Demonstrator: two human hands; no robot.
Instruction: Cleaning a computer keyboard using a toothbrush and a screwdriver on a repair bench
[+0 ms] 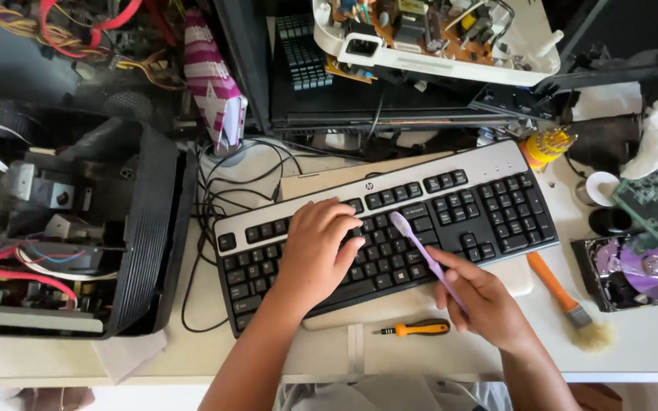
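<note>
A black and silver keyboard (489, 199) lies tilted across the white table, its right end farther from me. My left hand (312, 251) rests flat on its middle keys, fingers curled over the upper rows. My right hand (483, 301) grips the handle of a lilac toothbrush (420, 248). The brush head touches the keys just right of my left fingers.
An orange-handled paintbrush (565, 297) and a small orange screwdriver (414, 329) lie near the table's front edge. An opened hard drive (637, 270) sits at the right. An open computer case (62, 228) fills the left, with black cables (215, 198) beside it. Circuit boards (428, 30) lie behind.
</note>
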